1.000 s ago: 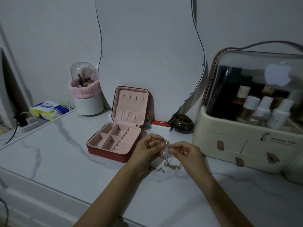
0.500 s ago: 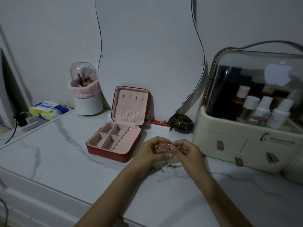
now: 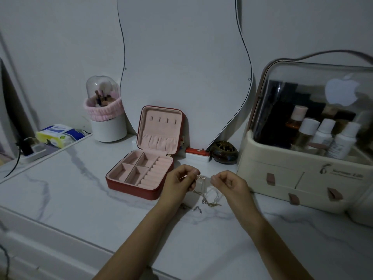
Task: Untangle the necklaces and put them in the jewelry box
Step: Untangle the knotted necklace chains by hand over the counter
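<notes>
Tangled necklaces (image 3: 207, 196), count unclear, pinched between left hand (image 3: 180, 181) and right hand (image 3: 229, 183); one open jewelry box (image 3: 141, 174).

On the white marble-patterned tabletop (image 3: 60, 199) I count one red square jewelry box with pink lining (image 3: 141, 174), open; four small hooks in its lid; four square compartments in its base. I count two bare hands, left hand (image 3: 179, 183) and right hand (image 3: 230, 183). One tangle of thin metal necklaces (image 3: 207, 197); I cannot tell how many chains. One wavy frameless mirror (image 3: 181, 67). One cream cosmetic organiser with clear lid (image 3: 298, 172), four bottles visible inside, four pink drawer tabs. One white brush holder with clear dome (image 3: 107, 118). One dark round openwork dish (image 3: 223, 151).
</notes>
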